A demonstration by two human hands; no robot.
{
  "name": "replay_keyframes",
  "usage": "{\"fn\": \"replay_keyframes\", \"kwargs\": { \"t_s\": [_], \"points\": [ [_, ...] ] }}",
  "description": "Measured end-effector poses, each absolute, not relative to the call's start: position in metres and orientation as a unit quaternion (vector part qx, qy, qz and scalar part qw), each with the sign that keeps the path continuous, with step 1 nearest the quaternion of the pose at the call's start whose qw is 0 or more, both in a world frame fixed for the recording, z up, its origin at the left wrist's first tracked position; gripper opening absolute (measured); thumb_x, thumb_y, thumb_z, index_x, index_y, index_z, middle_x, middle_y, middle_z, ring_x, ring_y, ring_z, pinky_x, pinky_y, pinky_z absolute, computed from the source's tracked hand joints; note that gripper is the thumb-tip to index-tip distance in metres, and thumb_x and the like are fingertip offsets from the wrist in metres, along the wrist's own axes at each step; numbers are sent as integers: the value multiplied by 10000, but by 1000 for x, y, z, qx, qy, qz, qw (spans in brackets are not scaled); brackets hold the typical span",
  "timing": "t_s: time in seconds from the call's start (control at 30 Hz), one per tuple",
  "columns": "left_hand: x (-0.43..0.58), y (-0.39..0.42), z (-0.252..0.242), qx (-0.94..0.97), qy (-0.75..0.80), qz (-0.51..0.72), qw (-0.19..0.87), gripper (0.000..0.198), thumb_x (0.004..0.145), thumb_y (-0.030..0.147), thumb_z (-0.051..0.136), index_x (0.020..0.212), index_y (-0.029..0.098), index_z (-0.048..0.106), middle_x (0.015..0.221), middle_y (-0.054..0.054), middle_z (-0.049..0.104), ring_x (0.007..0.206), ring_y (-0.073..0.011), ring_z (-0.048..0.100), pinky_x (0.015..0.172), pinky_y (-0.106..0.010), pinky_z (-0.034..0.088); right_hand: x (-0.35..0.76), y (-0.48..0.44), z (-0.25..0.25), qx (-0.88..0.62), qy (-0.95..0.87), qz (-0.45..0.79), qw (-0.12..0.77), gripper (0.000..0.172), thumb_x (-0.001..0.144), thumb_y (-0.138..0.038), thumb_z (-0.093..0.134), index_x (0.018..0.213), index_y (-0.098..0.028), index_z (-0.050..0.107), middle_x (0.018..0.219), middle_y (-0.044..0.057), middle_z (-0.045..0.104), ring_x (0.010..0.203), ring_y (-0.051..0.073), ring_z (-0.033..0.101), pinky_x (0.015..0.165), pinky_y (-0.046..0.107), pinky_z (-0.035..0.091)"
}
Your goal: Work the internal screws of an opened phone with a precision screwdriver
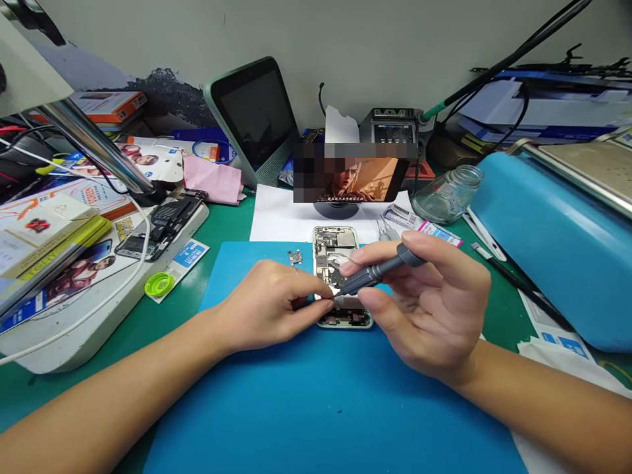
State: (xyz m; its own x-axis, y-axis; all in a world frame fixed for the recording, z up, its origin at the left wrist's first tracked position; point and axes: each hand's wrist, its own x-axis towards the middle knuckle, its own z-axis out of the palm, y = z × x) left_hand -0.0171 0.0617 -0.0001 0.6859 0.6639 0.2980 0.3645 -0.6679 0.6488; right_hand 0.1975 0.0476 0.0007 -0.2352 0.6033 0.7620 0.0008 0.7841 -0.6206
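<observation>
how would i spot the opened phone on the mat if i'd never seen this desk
Find the blue mat in the middle of the desk. An opened phone lies across its far edge, partly hidden by the right hand. Its pale rim distinguishes it from the dark opened phone at left and the lit screen behind.

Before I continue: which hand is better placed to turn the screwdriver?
Probably the right hand: it holds the screwdriver by its handle, while the left hand is pinched close to the tip, over the opened phone.
</observation>
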Motion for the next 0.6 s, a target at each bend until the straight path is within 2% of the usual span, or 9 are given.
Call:
{"fn": "replay_keyframes", "kwargs": {
  "t_s": [0.17, 0.33, 0.43, 0.6],
  "points": [
    [-16, 62, 0, 869, 300, 273, 283, 138, 947, 185, 614, 934, 158, 748, 624, 35, 642, 520, -68, 521, 527, -192, 340, 196, 47, 0, -218, -754, 262, 562, 795, 844, 60, 635, 1492, -338, 402, 1104, 34, 667, 959, 176, 713, 817, 344, 681],
    [-15, 62, 1, 863, 324, 282, 266, 118, 911, 158, 636, 889, 177, 751, 544, 72, 569, 458, -56, 433, 487, -200, 298, 194, 46, 2, -226, -736, 227, 596, 784, 819, 75, 666, 1460, -326, 458, 1161, 35, 652, 943, 165, 719, 813, 313, 680],
    [-16, 62, 1, 869, 325, 287, 238, 102, 910, 176, 650, 890, 183, 750, 551, 66, 587, 464, -65, 458, 489, -207, 304, 193, 46, 4, -229, -734, 215, 602, 778, 814, 75, 668, 1453, -322, 470, 1122, 29, 668, 923, 169, 720, 796, 310, 678],
    [-18, 62, -3, 878, 308, 293, 220, 135, 954, 238, 630, 901, 184, 741, 677, 21, 706, 552, -92, 587, 545, -214, 375, 194, 47, 5, -226, -745, 204, 594, 786, 804, 76, 684, 1459, -300, 467, 1102, 31, 674, 901, 174, 723, 775, 319, 681]
  ]
}}
